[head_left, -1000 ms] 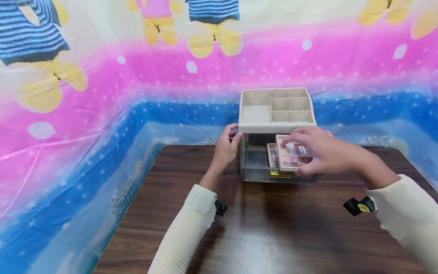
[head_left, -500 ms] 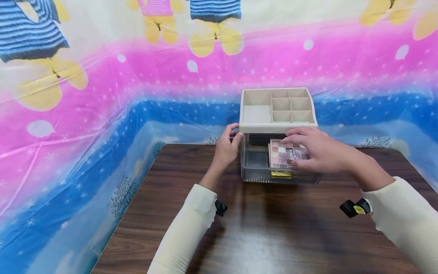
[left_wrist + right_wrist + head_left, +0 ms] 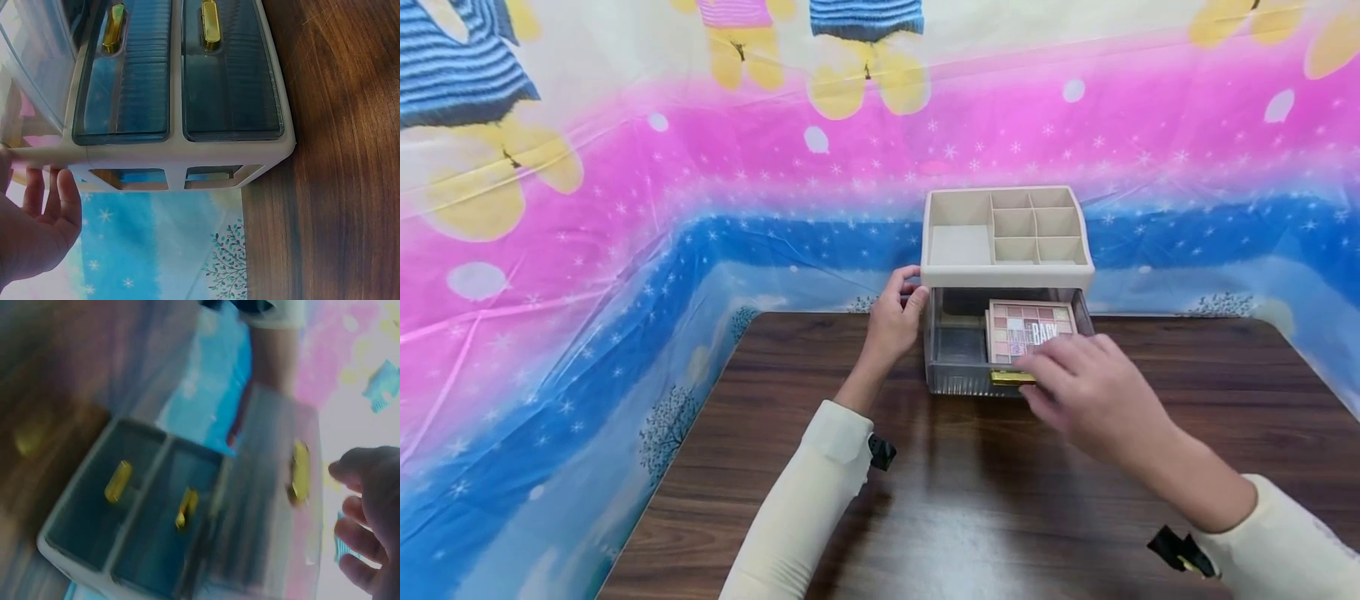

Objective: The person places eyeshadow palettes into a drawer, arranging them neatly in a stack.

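A cream drawer organizer (image 3: 1006,277) with clear dark drawers stands on the table. Its top drawer (image 3: 962,379) is pulled out. Inside it, on the right side, lies a stack of eyeshadow palettes (image 3: 1022,321), the upper one marked "BABY" or similar. My left hand (image 3: 895,321) grips the organizer's left side, thumb toward the front; the left wrist view has its fingers curled at the frame. My right hand (image 3: 1093,396) is at the drawer's front, by the gold handle (image 3: 1011,377). In the right wrist view its fingers (image 3: 359,540) are loosely bent, apart from the handle, holding nothing.
Two lower drawers (image 3: 231,87) with gold handles are closed. The organizer's top tray (image 3: 961,243) has several compartments. Dark wood table (image 3: 790,467) extends in front and to both sides. A patterned cloth (image 3: 820,242) hangs behind and at the left.
The right hand lowered an eyeshadow palette into the drawer on top of another and let go. It then moved down and toward the drawer's front handle. The left hand has stayed put.
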Demonstrator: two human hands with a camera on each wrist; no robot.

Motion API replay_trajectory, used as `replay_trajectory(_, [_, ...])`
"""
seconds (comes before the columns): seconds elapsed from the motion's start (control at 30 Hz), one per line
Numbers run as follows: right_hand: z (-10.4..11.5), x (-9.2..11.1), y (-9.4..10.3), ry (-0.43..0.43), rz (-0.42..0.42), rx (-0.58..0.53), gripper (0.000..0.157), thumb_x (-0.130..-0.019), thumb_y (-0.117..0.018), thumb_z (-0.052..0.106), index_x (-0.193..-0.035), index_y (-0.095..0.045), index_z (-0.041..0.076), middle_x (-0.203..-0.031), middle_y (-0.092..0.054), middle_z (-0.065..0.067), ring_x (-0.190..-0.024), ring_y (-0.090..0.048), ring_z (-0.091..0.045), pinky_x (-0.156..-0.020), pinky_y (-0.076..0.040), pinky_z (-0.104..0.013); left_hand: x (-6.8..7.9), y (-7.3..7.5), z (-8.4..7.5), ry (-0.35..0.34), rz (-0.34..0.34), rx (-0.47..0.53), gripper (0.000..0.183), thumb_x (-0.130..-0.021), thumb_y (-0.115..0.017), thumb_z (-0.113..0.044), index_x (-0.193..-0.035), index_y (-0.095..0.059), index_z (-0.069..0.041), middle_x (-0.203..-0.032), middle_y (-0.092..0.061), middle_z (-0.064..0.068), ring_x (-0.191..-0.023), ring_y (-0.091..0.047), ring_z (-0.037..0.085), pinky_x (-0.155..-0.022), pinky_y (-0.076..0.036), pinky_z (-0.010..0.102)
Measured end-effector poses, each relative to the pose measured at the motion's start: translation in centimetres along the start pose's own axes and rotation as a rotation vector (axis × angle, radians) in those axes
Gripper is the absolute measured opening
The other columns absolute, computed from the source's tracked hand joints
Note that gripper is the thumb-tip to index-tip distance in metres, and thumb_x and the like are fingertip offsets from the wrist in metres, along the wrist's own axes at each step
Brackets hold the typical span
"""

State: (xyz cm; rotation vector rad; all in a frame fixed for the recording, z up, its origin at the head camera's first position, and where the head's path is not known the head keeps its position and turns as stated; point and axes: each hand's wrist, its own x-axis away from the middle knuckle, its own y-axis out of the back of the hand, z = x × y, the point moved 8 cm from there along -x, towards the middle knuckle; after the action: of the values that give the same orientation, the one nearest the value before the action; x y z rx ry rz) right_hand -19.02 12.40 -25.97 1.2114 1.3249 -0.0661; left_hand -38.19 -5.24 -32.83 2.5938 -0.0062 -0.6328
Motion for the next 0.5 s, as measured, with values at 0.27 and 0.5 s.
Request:
replay_trajectory(0.27, [3.4, 0.9, -1.3, 0.096, -0.15, 0.159, 0.021, -0.091, -0.049, 0.005, -0.091, -0.071, 0.008, -0.082, -0.066, -0.007, -0.069, -0.058, -0.029, -0.066, -0.045, -0.043, 0.0, 0.0, -0.1, -0.003, 0.0, 0.007, 0.034, -0.101, -0.048, -0.032, -0.132, -0.049, -0.02, -0.115, -0.065, 0.011, -0.101, -0.063, 0.025, -0.082, -0.053, 0.04])
replay_trajectory(0.5, [3.3, 1.3, -1.9, 0.062, -0.196, 0.209, 0.023, -0.089, -0.049, 0.004, -0.093, -0.071, 0.007, -0.082, -0.066, -0.008, -0.07, -0.057, -0.03, -0.067, -0.043, -0.045, 0.0, 0.0, 0.1, 0.012, 0.001, 0.003, 0.034, -0.101, -0.047, -0.033, -0.132, -0.049, -0.021, -0.115, -0.065, 0.01, -0.102, -0.063, 0.025, -0.081, -0.053, 0.039])
